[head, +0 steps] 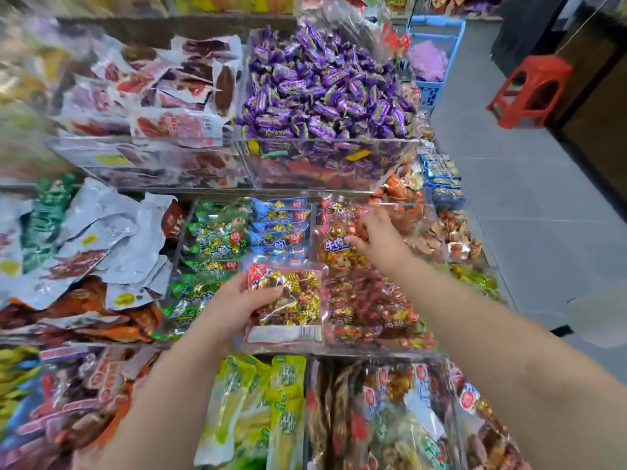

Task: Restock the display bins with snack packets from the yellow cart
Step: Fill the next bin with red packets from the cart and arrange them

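At nine o'clock of the view lie crumpled silver-white foil pouches (101,232). Just right of them is a compartment of green-printed clear packets (210,242), with blue-printed ones (281,222) behind. Near the centre the left hand (234,296) grips a clear plastic snack packet of gold- and red-wrapped sweets (288,293), thumb across its face, white barcode label toward six o'clock. The packet hovers over the seam between the green compartment and the clear acrylic display bin (390,351) of matching red-and-gold packets, which lies at three o'clock of that hand. The right hand (376,232) reaches into the far end of this bin, at about one o'clock of the held packet, with its fingers curled down against a red-labelled packet (336,244). Blur keeps me from telling whether it pinches that packet or only presses it. The step looks like making room, then laying the held packet in. To do it well, the right hand should press the stacked packets toward twelve o'clock and hold them there. The left hand can then carry its packet toward three o'clock and slide it flat into the gap, clear of the divider. The yellow cart is out of view. At two o'clock, well apart, a red plastic stool (532,93) stands on the floor.
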